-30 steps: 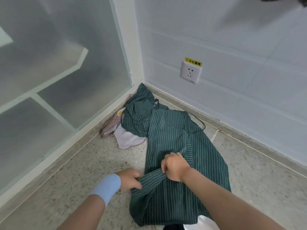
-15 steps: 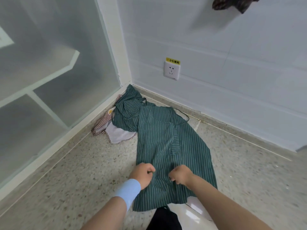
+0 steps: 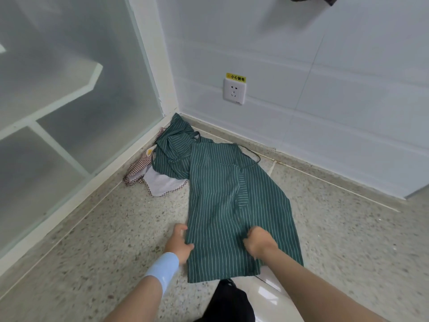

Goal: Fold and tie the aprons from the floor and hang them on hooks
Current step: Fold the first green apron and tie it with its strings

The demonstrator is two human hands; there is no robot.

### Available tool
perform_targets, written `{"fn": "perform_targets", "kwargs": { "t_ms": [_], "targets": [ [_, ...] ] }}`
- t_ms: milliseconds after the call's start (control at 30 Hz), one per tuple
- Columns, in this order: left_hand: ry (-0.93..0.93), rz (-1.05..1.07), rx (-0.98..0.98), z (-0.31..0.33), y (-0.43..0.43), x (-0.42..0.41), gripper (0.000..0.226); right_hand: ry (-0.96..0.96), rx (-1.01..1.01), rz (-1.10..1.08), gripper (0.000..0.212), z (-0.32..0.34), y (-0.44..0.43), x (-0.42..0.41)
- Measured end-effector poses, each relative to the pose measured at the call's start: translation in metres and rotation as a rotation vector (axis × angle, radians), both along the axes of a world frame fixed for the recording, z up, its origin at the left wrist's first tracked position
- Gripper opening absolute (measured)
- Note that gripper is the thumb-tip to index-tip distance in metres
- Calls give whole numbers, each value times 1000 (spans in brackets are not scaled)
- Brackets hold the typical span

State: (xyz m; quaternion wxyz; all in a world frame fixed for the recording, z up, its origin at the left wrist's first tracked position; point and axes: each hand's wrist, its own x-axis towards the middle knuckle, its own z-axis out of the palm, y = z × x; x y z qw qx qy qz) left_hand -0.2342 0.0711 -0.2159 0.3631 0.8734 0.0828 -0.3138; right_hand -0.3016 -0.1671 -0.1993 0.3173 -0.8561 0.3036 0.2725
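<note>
Green striped apron (image 3: 218,205): lay spread on speckled floor (image 3: 116,228). Left hand (image 3: 180,242) gripped its left edge; right hand (image 3: 257,241), fingers curled, pinched the cloth mid-panel.

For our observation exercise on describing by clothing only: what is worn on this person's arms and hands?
The left forearm and right forearm are bare, with no sleeves in view. A light blue wristband wraps the wrist of the left hand. The right hand and its wrist wear nothing. No gloves, rings or watch show.
</note>
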Motion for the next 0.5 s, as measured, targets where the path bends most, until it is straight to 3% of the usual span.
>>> {"fn": "perform_targets", "kwargs": {
  "t_ms": [67, 133, 200, 267, 300, 400, 500],
  "targets": [
    [121, -155, 90, 5, 2, -3, 58, 128, -43, 130, 6, -1, 0, -4],
    [241, -334, 302, 9, -3, -4, 79, 141, -123, 169, 20, -3, 5, -2],
    [15, -441, 450, 14, -12, 3, 76, -20, -290, 211, 41, -3, 10, 6],
    [-377, -563, 428, 17, -23, 10, 53, -197, -383, 342, 56, -4, 15, 16],
    [-475, -668, 396, 16, -28, 15, 52, -219, -371, 425, 63, -5, 17, 21],
    [-330, -970, 454, 6, -38, 30, 70, -92, -308, 640, 73, -8, 16, 35],
    [-195, -1098, 584, 2, -32, 50, 70, -49, -304, 701, 58, -6, 9, 48]
  ]
}}
